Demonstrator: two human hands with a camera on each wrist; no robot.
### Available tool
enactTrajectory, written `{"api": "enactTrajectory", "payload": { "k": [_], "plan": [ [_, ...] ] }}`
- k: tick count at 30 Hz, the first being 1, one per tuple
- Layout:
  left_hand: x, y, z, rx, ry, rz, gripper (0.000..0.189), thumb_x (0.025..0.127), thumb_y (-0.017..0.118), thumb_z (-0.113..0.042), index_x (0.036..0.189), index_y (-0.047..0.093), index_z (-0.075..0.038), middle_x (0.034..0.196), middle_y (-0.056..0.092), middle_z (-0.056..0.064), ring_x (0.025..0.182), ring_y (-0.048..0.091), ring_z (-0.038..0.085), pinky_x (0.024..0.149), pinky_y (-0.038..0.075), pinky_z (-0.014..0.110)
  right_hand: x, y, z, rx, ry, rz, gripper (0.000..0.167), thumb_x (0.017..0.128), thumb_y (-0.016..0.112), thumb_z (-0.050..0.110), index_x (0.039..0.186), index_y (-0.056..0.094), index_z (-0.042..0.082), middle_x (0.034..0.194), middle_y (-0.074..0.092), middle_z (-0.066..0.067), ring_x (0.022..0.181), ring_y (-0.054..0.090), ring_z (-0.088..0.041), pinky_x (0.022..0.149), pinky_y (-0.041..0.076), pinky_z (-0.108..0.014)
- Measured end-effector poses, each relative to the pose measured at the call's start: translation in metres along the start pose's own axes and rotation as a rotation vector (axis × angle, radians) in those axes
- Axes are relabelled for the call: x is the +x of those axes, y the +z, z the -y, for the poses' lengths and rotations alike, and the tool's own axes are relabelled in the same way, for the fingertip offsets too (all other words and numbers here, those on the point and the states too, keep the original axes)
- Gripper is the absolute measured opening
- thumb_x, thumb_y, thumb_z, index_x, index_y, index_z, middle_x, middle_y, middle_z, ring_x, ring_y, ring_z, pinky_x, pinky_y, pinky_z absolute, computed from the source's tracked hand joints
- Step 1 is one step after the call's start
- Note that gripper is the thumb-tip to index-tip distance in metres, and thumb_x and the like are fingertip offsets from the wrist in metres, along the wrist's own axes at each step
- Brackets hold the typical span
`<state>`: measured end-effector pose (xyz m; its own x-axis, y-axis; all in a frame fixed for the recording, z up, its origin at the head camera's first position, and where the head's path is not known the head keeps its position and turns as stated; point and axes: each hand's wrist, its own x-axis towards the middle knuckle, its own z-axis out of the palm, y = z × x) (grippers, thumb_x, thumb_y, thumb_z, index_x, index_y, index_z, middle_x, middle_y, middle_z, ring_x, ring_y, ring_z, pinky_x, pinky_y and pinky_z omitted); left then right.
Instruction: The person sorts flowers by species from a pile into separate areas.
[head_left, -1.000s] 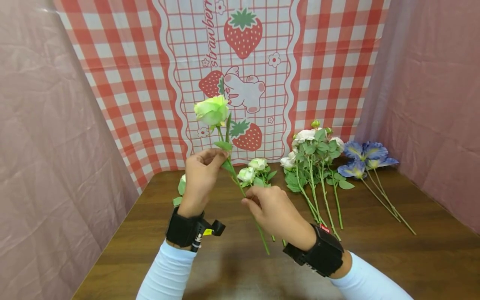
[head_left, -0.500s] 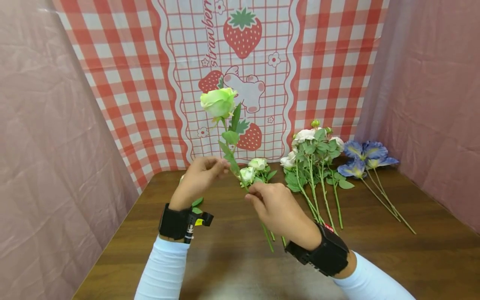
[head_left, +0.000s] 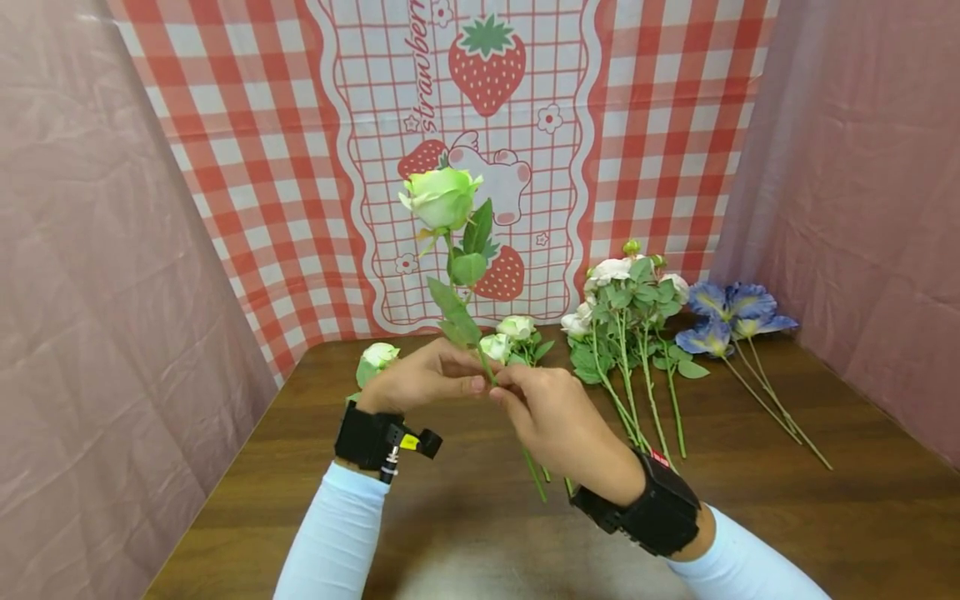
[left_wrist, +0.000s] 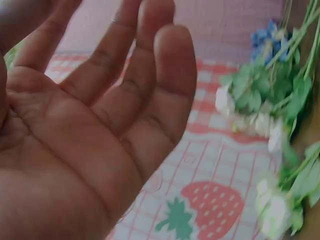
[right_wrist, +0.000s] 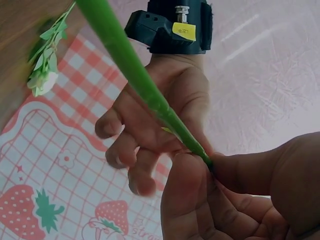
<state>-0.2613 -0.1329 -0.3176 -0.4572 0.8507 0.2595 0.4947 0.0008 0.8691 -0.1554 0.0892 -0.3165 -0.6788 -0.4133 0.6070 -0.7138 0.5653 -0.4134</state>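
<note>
A pale green-white artificial rose (head_left: 441, 198) stands nearly upright, bloom on top, its stem slanting down to the right. My right hand (head_left: 551, 421) pinches that green stem (right_wrist: 145, 90) between thumb and forefinger, below the leaves (head_left: 454, 315). Close beside it on the left is my left hand (head_left: 420, 379), its thumb and fingertips near the stem just above the right hand's pinch. In the left wrist view, the left hand's fingers (left_wrist: 172, 65) are loosely bent, with nothing seen in the palm. Whether the left fingertips touch the stem is hard to tell.
On the wooden table (head_left: 450, 525) lie a green-white rose (head_left: 380, 355) partly behind my left hand, more such roses (head_left: 516, 327) in the middle, a leafy white-flowered bunch (head_left: 630, 296) and blue irises (head_left: 727, 312) at right. A strawberry-print cloth (head_left: 487, 67) hangs behind.
My left hand has let go of the upper stem, drawn back left, then come down and right beside my right hand. The rose has shifted slightly right and stands more upright.
</note>
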Motion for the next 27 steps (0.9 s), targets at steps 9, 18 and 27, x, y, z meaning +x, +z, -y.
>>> {"api": "enactTrajectory", "payload": {
  "k": [9,18,27],
  "plan": [
    [0.013,0.014,0.013,-0.219,0.189,0.016,0.034,0.097,0.064,-0.036,0.128,0.073,-0.025,0.128,0.069,0.001,0.118,0.064,0.021,0.098,0.052,0.039,-0.002,0.000,0.003,0.037,-0.044,-0.032,0.010,0.101,0.066,0.010,0.103,0.073,0.003,0.075,0.063,0.003,0.052,0.040,0.001,0.049,0.037,-0.023],
    [0.017,0.021,0.011,-0.300,0.216,-0.077,0.021,0.092,0.070,-0.037,0.108,0.077,-0.026,0.118,0.069,-0.002,0.109,0.063,0.018,0.090,0.052,0.034,-0.001,-0.001,0.002,0.054,-0.050,-0.047,0.008,0.101,0.066,0.009,0.101,0.072,0.004,0.065,0.049,0.007,0.050,0.038,0.000,0.048,0.035,-0.023],
    [0.022,0.023,0.012,-0.276,0.309,-0.139,0.014,0.091,0.073,-0.029,0.104,0.078,-0.024,0.109,0.069,-0.003,0.098,0.063,0.017,0.084,0.053,0.030,0.001,0.000,0.000,0.041,-0.036,-0.068,0.005,0.100,0.067,0.006,0.097,0.070,0.005,0.069,0.054,0.005,0.051,0.038,-0.002,0.049,0.036,-0.024]
  ]
}}
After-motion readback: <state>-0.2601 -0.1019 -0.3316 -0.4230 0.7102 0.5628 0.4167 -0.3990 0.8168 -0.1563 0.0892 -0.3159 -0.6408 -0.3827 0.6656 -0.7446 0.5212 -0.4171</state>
